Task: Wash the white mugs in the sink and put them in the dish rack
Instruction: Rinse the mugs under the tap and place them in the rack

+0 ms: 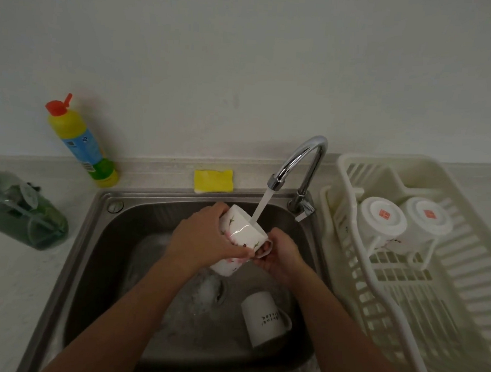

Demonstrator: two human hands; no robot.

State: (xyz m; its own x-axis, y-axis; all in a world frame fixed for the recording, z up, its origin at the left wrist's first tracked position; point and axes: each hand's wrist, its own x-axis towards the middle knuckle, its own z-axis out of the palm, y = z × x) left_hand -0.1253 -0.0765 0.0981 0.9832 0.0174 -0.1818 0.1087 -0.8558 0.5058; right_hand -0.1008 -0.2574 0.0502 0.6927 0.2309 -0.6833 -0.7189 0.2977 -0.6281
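My left hand [204, 237] grips a white flowered mug [243, 232] round its body, holding it tilted over the steel sink [94, 234]. My right hand [280, 253] holds the same mug by its handle side. Water from the chrome tap [302, 160] runs onto the mug. A second white mug with dark lettering [263, 319] lies on its side at the sink's bottom right. Two white mugs [382, 218] [426, 216] rest upside down in the cream dish rack [443, 295] to the right.
A yellow sponge [214, 180] lies on the ledge behind the sink. A yellow detergent bottle with a red cap [79, 140] stands at the back left. A green-tinted clear container [21, 211] lies on the counter to the left.
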